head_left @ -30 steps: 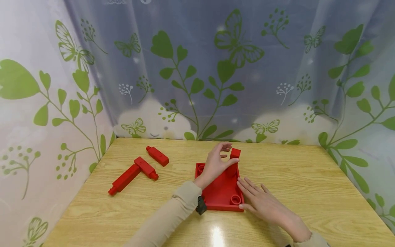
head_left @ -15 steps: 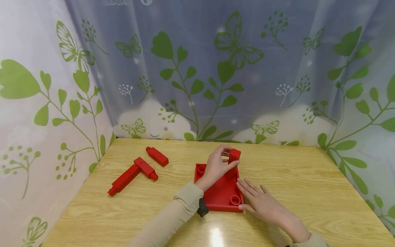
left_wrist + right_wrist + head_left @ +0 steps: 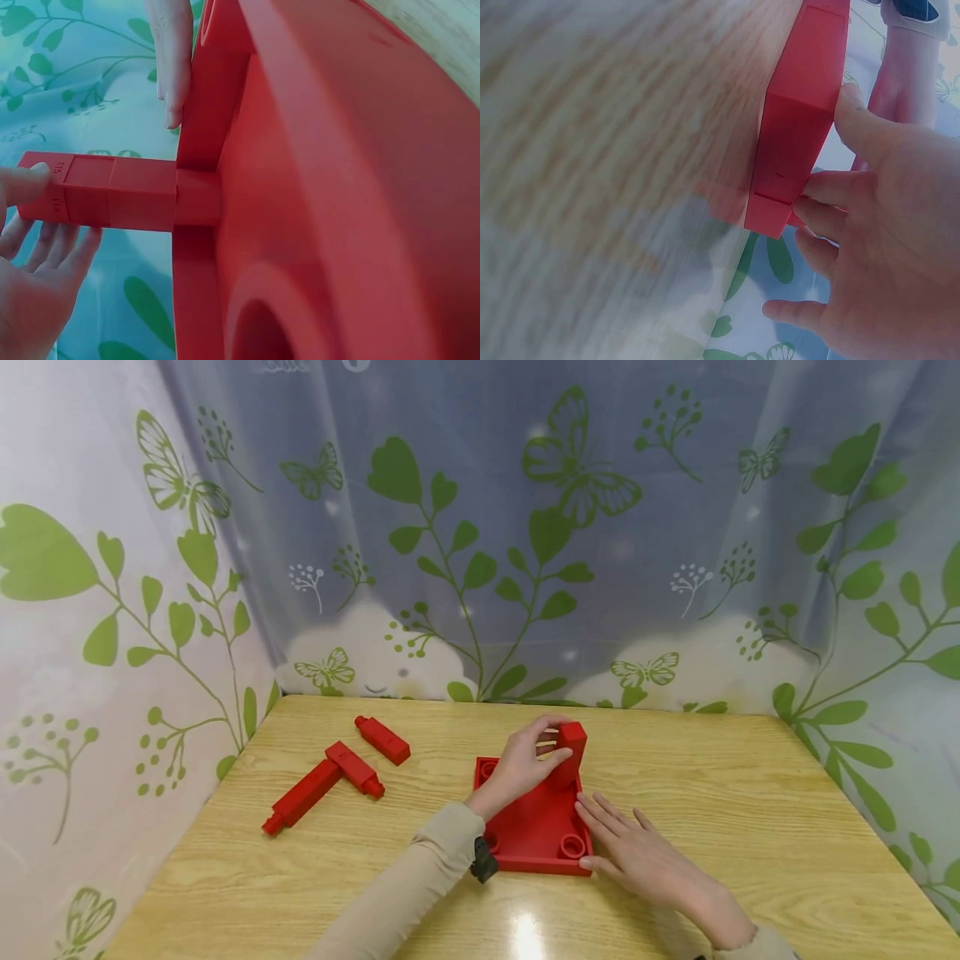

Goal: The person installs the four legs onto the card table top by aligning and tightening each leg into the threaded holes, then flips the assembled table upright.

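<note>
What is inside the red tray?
A red leg stands at the far right corner, held by the left hand; rings, two partly hidden, show at the other corners. What lies under the leg is covered.

Head view forward-down (wrist views close)

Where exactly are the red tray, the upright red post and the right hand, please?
Red tray (image 3: 531, 828): head view, on its bare floor.
Upright red post (image 3: 573, 758): head view, on its side, below the top.
Right hand (image 3: 636, 853): head view, on its back.
</note>
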Available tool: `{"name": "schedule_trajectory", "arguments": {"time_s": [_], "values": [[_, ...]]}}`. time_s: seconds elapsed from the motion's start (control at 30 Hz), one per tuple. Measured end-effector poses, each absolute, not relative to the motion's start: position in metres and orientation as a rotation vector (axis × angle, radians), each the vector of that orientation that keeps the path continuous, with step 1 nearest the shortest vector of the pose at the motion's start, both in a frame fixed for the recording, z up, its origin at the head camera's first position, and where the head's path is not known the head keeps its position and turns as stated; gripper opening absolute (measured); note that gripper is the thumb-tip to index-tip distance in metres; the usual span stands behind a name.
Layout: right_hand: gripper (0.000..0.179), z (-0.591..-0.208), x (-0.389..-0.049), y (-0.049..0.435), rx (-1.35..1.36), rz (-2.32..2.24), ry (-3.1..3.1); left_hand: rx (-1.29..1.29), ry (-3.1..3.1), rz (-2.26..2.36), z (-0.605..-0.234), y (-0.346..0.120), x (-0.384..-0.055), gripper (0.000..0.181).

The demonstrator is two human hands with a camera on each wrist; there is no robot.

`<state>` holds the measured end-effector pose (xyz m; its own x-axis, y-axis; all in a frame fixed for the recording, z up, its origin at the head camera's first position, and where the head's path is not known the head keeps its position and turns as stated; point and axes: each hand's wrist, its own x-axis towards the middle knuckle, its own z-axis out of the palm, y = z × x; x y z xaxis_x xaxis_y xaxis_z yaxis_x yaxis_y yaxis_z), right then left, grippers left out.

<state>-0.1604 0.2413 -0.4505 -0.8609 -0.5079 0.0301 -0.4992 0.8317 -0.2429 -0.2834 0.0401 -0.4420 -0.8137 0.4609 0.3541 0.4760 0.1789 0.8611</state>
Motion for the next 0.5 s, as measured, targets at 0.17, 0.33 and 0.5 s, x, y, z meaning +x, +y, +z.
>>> {"name": "schedule_trajectory", "arguments": {"time_s": [0.17, 0.33, 0.5], "values": [[0.071, -0.4512, -0.1608, 0.241, -0.816, -0.382, 2.969, -0.986, -2.421, -1.762, -0.4411, 0.0382, -0.2835, 0.047], [0.071, -0.4516, -0.1613, 0.2412, -0.815, -0.385, 2.962, -1.008, -2.419, -1.772, -0.4404, 0.0378, -0.2839, 0.048], [0.071, -0.4516, -0.1615, 0.2417, -0.818, -0.398, 2.956, -1.017, -2.43, -1.756, -0.442, 0.0386, -0.2851, 0.047]]}}
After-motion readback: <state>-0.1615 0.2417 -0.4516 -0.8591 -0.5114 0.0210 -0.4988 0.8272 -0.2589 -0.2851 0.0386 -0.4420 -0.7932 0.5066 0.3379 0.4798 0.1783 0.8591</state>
